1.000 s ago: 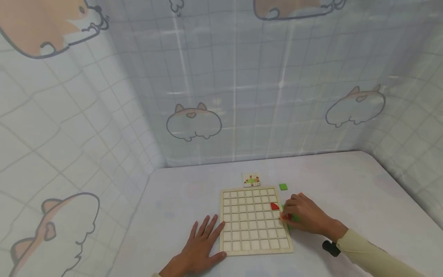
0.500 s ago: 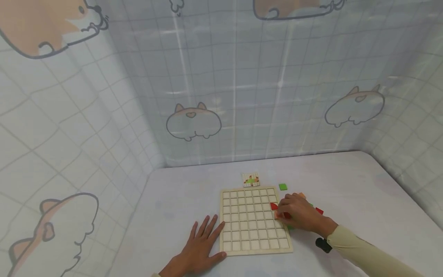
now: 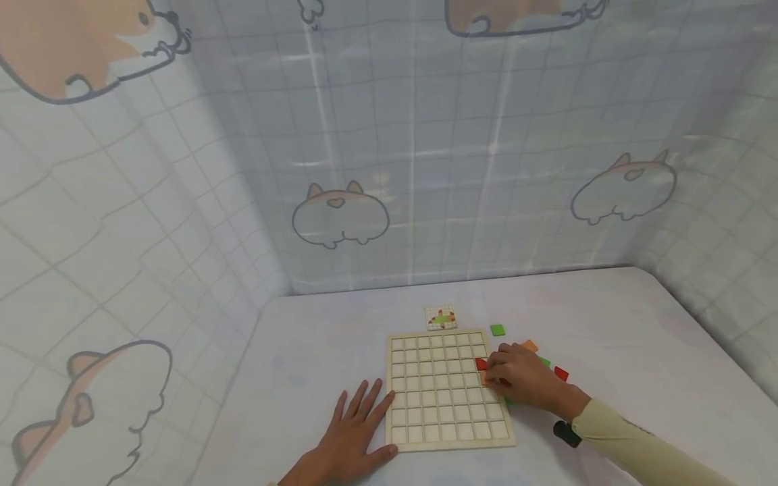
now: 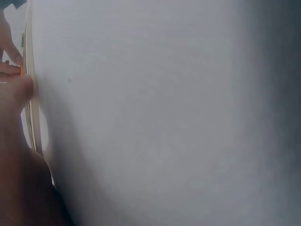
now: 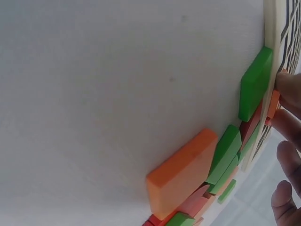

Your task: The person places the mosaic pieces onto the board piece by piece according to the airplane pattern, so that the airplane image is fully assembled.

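Observation:
A pale wooden grid board [image 3: 446,446] lies on the table. My left hand [image 3: 349,439] lies flat by its left edge, fingers spread, with a fingertip and the thumb tip at the frame. My right hand [image 3: 525,378] pinches an orange tile [image 5: 273,104] between thumb and finger over the board's right column. That tile is just below a red tile [image 3: 481,363] set in a cell. My fingers partly cover both tiles. In the left wrist view, the left hand [image 4: 19,155] appears along the left border.
A small pattern card [image 3: 440,317] lies behind the board, and a green square tile [image 3: 498,329] is right of it. Loose tiles, including a red tile [image 3: 561,373] and a large orange block [image 5: 182,172], lie right of the board. A patterned curtain [image 3: 456,135] surrounds the table.
My right hand has moved left from the loose tiles onto the board's right column with the orange tile, uncovering red, green and orange tiles behind it. The left hand has stayed put.

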`<state>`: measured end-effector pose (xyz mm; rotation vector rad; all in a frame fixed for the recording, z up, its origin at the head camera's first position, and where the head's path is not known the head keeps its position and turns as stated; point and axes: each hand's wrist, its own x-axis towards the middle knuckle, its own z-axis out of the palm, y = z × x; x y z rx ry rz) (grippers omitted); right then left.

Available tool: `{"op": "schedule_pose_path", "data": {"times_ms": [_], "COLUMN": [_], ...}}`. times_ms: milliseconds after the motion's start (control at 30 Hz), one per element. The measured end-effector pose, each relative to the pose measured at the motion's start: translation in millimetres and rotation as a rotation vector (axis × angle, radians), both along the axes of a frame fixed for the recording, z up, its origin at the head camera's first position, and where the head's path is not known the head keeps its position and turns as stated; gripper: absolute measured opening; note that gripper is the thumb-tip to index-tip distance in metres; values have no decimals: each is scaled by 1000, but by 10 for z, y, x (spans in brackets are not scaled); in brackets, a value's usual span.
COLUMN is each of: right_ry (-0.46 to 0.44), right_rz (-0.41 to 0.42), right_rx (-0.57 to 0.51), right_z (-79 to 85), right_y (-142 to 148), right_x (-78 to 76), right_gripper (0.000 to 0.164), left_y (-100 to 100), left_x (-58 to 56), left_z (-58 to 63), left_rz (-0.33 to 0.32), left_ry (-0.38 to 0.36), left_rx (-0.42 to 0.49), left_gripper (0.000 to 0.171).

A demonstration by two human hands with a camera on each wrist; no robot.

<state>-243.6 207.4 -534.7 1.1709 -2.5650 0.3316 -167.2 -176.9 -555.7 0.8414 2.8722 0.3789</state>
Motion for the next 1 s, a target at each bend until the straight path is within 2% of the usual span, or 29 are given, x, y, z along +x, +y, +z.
{"op": "schedule_pose_path", "data": {"times_ms": [200, 433, 600, 733, 833, 1000], "right_ry": [-38, -151, -114, -90, -119, -158], "right_rz": [-3, 16, 22, -61, -141, -195], "right_rx": [-49, -101, -108, -78, -44, -3], "right_z": [11, -5, -11, -8, 9, 42], "right_y": [2, -2, -14, -22, -25, -21], "right_x": [42, 71, 68, 74, 86, 106], "right_gripper": [12, 14, 14, 27, 40, 41], "left_y": [-15, 1, 0, 0, 1, -1], "left_x": [6, 15, 17, 20, 20, 22], "left_z": [-34, 17, 2, -14, -16, -7], "left_rz": [4, -3, -5, 0, 2, 4], "left_ry": [19, 13, 26, 16, 6, 10], "left_rx": [5, 11, 10, 0, -5, -7], "left_gripper": [83, 82, 81, 82, 82, 82]}}
